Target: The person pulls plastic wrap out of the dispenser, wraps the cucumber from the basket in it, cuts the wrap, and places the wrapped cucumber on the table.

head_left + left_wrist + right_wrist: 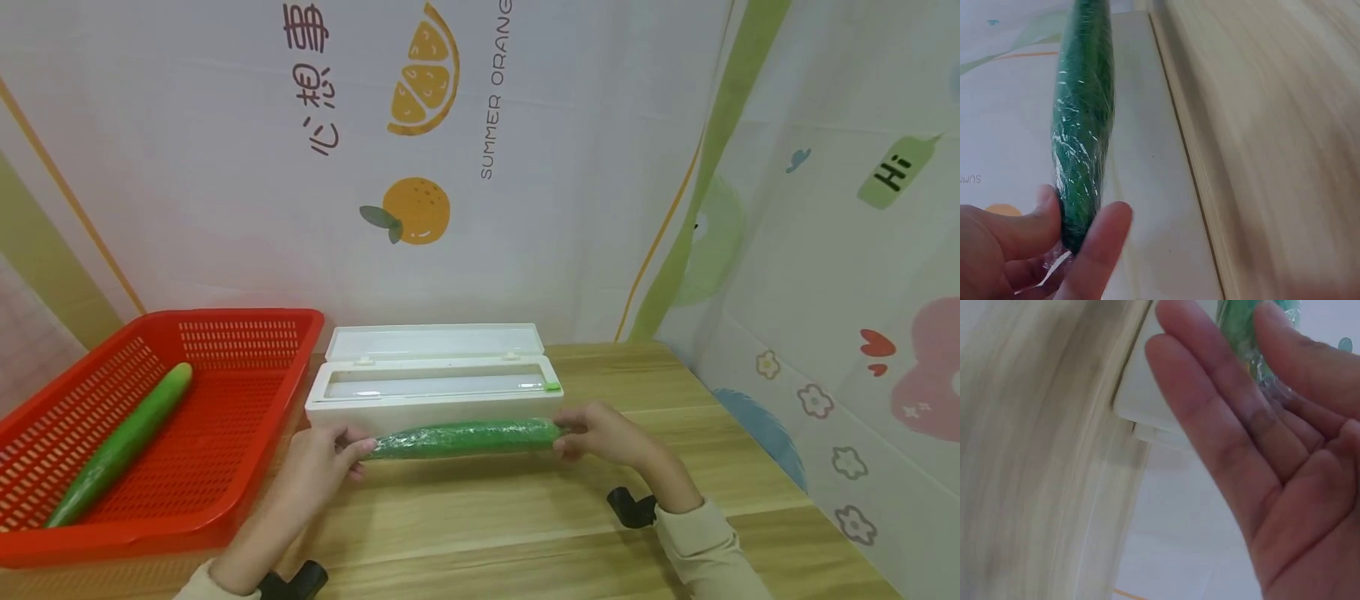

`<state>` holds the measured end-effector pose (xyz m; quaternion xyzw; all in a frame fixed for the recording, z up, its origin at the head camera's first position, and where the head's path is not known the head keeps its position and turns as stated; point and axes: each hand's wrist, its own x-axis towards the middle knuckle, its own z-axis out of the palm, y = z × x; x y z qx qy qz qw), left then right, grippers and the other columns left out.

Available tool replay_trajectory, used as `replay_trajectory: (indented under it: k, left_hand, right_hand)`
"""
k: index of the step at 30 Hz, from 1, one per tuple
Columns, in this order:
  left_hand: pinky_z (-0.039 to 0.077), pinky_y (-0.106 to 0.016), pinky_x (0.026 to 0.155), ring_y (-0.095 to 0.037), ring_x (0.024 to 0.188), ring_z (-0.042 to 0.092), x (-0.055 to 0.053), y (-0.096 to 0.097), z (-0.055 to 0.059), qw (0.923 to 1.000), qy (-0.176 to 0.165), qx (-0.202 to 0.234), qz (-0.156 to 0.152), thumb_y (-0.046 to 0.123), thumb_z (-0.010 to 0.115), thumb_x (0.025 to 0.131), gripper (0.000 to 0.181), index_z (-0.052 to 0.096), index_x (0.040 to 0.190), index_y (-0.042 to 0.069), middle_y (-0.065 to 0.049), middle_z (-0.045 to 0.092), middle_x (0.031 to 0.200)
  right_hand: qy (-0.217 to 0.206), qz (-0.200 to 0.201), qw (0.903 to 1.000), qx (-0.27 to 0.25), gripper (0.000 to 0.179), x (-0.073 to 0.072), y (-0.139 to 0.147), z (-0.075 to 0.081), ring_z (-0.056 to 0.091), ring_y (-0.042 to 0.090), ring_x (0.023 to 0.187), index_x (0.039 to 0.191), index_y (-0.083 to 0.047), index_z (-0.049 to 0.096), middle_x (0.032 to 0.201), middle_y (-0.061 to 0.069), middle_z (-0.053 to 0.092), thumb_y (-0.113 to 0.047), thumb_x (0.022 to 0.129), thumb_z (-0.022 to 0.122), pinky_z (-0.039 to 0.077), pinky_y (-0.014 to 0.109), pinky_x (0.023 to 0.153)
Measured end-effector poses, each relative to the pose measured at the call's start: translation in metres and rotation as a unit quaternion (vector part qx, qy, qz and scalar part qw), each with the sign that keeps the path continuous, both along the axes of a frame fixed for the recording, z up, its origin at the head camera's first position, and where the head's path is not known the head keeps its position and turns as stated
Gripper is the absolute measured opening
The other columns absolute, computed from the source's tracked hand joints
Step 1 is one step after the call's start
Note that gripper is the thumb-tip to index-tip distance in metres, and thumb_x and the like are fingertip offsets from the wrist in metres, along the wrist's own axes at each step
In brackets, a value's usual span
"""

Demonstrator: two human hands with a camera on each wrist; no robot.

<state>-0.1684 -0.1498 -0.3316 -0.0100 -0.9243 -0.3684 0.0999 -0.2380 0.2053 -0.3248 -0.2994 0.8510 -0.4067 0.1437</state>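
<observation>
A cucumber (465, 438) wrapped in clear cling film is held level over the table, lengthwise from left to right. My left hand (321, 462) pinches its left end between thumb and fingers. At the other end my right hand (603, 435) grips the tip, thumb and fingers on opposite sides. Film wrinkles and gleams along the cucumber (1082, 125) in the left wrist view, with loose film bunched at the tip by the fingers. In the right wrist view two fingers (1210, 425) stretch out past the green end.
Just behind the cucumber stands a white film dispenser box (435, 411), lid raised, a roll inside and a green slider at its right. Another cucumber (123, 446) lies in the red basket (247, 492) at left. A printed curtain (562, 250) backs the wooden table (487, 533).
</observation>
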Motion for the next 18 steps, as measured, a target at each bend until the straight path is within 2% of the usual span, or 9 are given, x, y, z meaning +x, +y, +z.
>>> replay_trajectory:
  k: [4,9,13,18]
  left_hand:
    - [0.04,-0.024,0.054,-0.011,0.06,0.049,-0.0002,0.0014,-0.0012,0.9967,0.029,-0.063,-0.042,0.011,0.069,0.082,0.007,0.067,0.079,0.005,0.0,0.061,0.066]
    - [0.047,-0.03,0.065,-0.012,0.069,0.053,0.0007,0.0025,-0.0019,0.9898,0.051,-0.105,-0.082,0.011,0.076,0.072,0.012,0.071,0.082,0.007,0.0,0.067,0.078]
    - [0.048,-0.033,0.068,-0.013,0.073,0.055,0.0027,0.0026,-0.001,0.9866,0.05,-0.132,-0.082,0.012,0.078,0.07,0.016,0.072,0.085,0.009,-0.001,0.067,0.083]
    - [0.047,-0.032,0.065,-0.011,0.071,0.053,0.0068,0.0057,0.0004,0.9788,0.061,-0.185,-0.064,0.014,0.077,0.072,0.014,0.072,0.085,0.014,0.004,0.06,0.082]
  right_hand:
    - [-0.013,-0.01,0.9998,0.009,0.032,0.0007,0.0017,0.0019,0.068,0.031,0.075,0.115,0.014,0.055,0.092,0.026,0.066,-0.008,0.091,0.056,0.056,0.036,0.067]
    - [-0.017,-0.02,0.9994,0.023,0.026,0.0023,0.0014,0.0046,0.068,0.032,0.075,0.106,0.012,0.059,0.09,0.026,0.066,-0.009,0.091,0.056,0.056,0.038,0.066]
    - [-0.013,-0.02,0.9992,0.032,0.022,0.0029,-0.0007,0.0052,0.067,0.03,0.072,0.101,0.011,0.06,0.086,0.023,0.067,-0.009,0.091,0.056,0.056,0.037,0.064]
    - [0.006,-0.008,0.9977,0.067,0.015,0.0052,-0.0054,0.0039,0.062,0.017,0.072,0.092,0.003,0.063,0.082,0.012,0.066,-0.011,0.088,0.061,0.054,0.031,0.064]
